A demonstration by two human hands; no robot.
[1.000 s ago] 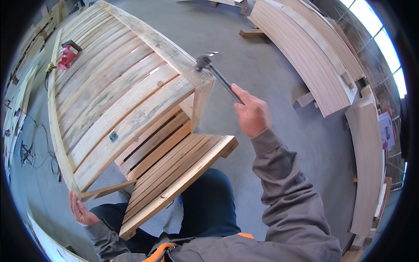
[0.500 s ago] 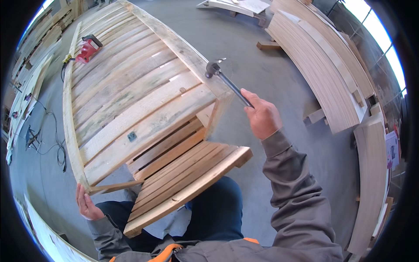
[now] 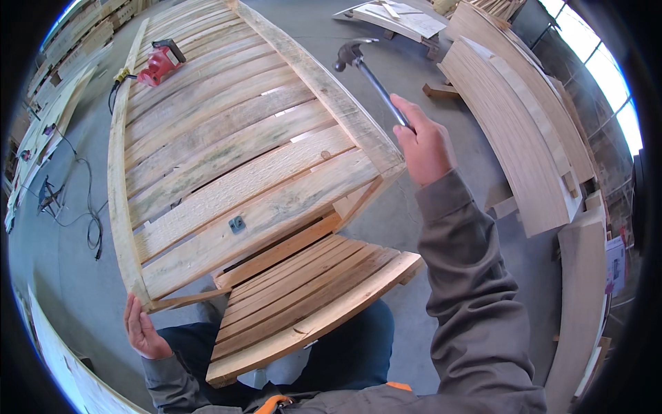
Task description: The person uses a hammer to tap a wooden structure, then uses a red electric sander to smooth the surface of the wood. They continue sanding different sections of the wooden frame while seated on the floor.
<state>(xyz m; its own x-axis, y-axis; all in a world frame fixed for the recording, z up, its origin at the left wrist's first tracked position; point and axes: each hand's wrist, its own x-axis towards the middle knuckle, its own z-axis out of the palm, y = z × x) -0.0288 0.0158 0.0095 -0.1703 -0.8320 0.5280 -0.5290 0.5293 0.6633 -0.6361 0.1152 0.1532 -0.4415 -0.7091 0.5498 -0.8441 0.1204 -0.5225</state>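
My right hand point(image 3: 427, 145) grips a claw hammer point(image 3: 379, 90) by its shaft. The hammer is raised, its head up in the air beyond the right rail of a large slatted wooden frame point(image 3: 227, 145). At the frame's near left corner, my left hand point(image 3: 146, 332) has its fingers and thumb around the end of the wood. A small dark green block-like piece point(image 3: 237, 224) sits on the nearest wide board. Below that end, a lower slatted wooden panel point(image 3: 296, 297) juts out over my legs.
A red and black power tool point(image 3: 162, 62) lies on the far left slats, with a yellow connector and cord. Another cable point(image 3: 93, 221) coils on the floor at left. Stacked curved wooden panels point(image 3: 510, 138) stand at right, and more boards point(image 3: 400, 21) lie far back.
The hammer has risen away from the frame's right rail and turned, so its claw now shows in profile. My left hand keeps to the corner. The whole view has shifted slightly.
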